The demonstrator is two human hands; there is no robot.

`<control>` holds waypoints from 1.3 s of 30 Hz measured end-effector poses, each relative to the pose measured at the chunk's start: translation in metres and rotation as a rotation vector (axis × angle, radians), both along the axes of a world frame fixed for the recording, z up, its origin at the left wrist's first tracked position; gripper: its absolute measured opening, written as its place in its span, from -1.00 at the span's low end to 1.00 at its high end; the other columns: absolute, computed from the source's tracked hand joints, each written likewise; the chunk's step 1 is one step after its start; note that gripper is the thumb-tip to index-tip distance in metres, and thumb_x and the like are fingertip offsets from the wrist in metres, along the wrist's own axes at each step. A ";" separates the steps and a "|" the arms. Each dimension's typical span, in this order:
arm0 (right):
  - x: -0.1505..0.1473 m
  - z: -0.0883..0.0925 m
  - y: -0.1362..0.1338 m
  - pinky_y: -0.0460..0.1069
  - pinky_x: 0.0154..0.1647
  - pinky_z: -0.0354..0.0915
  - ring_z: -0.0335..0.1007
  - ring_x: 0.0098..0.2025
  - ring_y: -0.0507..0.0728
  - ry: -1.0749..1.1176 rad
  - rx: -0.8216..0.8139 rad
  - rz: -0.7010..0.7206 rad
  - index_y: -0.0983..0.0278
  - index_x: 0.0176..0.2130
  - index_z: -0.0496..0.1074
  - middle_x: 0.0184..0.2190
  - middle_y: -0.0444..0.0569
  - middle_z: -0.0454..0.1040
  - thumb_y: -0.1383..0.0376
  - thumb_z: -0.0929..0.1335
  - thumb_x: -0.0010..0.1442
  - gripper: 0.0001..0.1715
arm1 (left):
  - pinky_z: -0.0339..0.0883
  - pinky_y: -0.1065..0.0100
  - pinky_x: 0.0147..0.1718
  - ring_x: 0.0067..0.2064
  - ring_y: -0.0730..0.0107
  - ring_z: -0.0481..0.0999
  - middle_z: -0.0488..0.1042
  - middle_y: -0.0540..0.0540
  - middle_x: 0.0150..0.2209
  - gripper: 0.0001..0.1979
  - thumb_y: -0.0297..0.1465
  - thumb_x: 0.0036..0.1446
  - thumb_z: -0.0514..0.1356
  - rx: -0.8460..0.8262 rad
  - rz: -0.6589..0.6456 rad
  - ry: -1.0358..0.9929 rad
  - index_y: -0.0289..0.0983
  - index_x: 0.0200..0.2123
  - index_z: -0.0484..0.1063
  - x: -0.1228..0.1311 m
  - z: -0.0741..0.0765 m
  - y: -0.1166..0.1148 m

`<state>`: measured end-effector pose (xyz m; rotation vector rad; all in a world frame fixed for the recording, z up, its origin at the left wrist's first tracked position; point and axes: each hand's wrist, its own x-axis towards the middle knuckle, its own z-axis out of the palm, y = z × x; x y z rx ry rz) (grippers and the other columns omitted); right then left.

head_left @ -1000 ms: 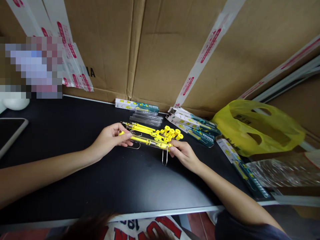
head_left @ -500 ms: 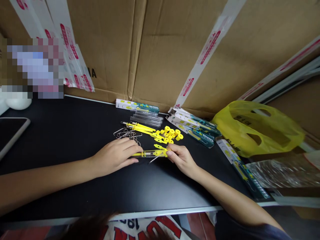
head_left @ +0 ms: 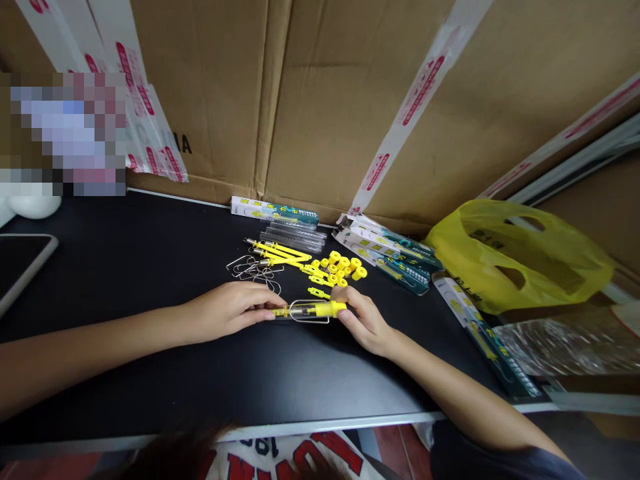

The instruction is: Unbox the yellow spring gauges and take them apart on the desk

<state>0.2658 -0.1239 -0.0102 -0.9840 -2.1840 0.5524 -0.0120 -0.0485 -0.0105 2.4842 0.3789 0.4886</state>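
A spring scale (head_left: 305,310) with a clear tube, yellow ends and a bent wire hook lies level between my hands. My left hand (head_left: 235,309) pinches its tube end, and my right hand (head_left: 367,319) grips the yellow cap end between thumb and fingers. The wire hook (head_left: 309,322) loops around the middle of the tool. Just behind my left hand is a tangle of metal hooks (head_left: 256,272). Yellow rods with metal tips (head_left: 283,253) lie farther back. Beside them are several yellow caps (head_left: 343,265) and small flat yellow pieces (head_left: 319,293).
Clear tubes (head_left: 294,237) and printed boxes (head_left: 387,253) lie toward the cardboard wall (head_left: 200,87). At the right are a yellow plastic bag (head_left: 520,260) and another printed box (head_left: 487,337). A phone (head_left: 23,273) rests on the black table (head_left: 210,387) at the left.
The wire hook has turned from pointing down toward me to lying along the spring scale. My left fingers have drawn together into a pinch on the tube.
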 end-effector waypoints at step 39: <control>-0.018 -0.011 0.002 -0.07 -0.35 0.31 0.36 -0.35 0.06 -0.178 0.138 0.138 0.28 -0.28 0.28 -0.38 0.02 0.43 0.27 0.30 0.25 -0.88 | 0.29 0.40 -0.27 -0.23 0.37 0.39 0.38 -0.05 -0.20 -0.52 -0.63 0.20 -0.07 0.568 0.086 0.141 -0.13 0.12 0.23 0.006 -0.010 -0.021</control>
